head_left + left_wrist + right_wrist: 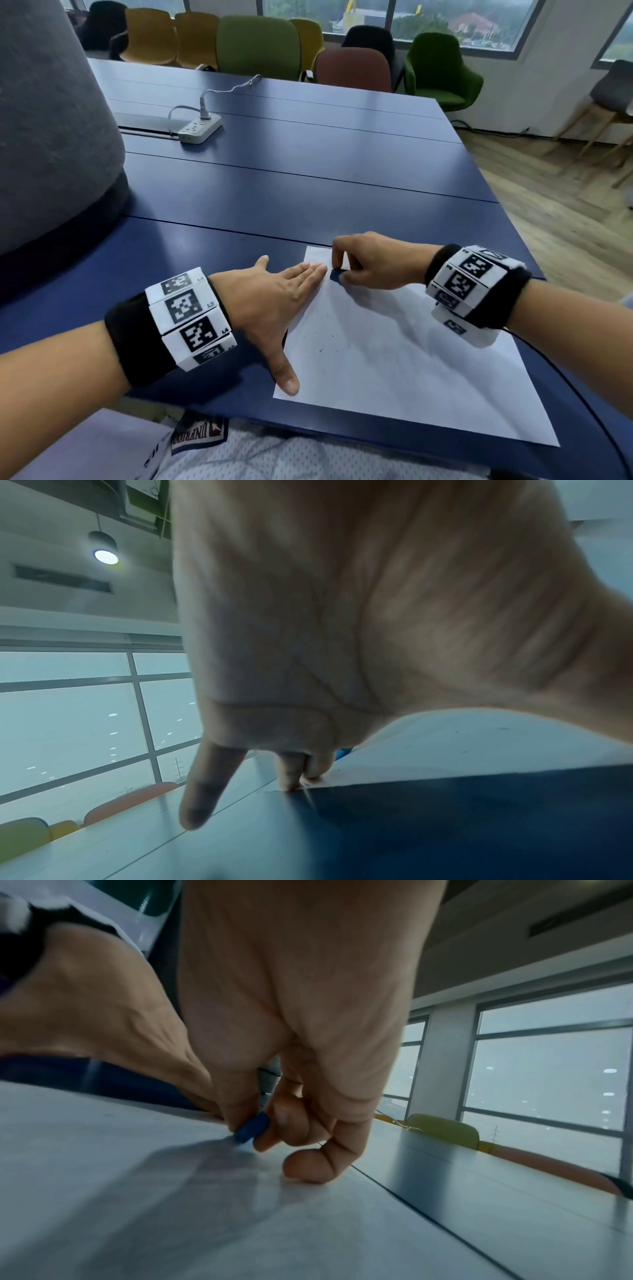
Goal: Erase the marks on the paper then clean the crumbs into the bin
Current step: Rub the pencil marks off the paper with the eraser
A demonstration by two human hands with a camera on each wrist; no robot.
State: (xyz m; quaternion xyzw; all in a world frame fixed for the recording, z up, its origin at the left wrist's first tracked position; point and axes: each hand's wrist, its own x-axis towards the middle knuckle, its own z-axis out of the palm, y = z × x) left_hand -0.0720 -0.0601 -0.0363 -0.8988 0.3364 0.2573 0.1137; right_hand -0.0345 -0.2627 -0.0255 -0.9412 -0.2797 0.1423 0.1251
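— Where is the paper [394,359]?

— Flat on the near right part of the dark blue counter [274,164], turned a little askew. Its near edge runs close to the counter's front edge, and its far corner lies just short of a seam between counter panels. A few small dark specks [321,350] lie on the sheet's left half.

— And the eraser [336,275]?

— Small and blue, near the far left corner of the paper, touching the sheet. The right hand [373,262] pinches it between thumb and curled fingers; in the right wrist view the little finger's tip also rests on the paper.

— What is the left hand [270,301] doing?

— It lies spread flat, fingers straight, over the paper's left edge. The fingertips [317,269] reach almost to the eraser, and the thumb points back along that edge toward the near corner. It holds nothing.

— How much room is there around the sheet?

— The counter stretches bare well past the far edge and to the left. To the right the counter's edge is close, with wooden floor [548,205] beyond it. A white power strip [200,129] with its cable sits far off on the counter, well apart from the paper. A large grey rounded shape [51,120] stands at the left, and chairs [257,48] line the far side under the windows.
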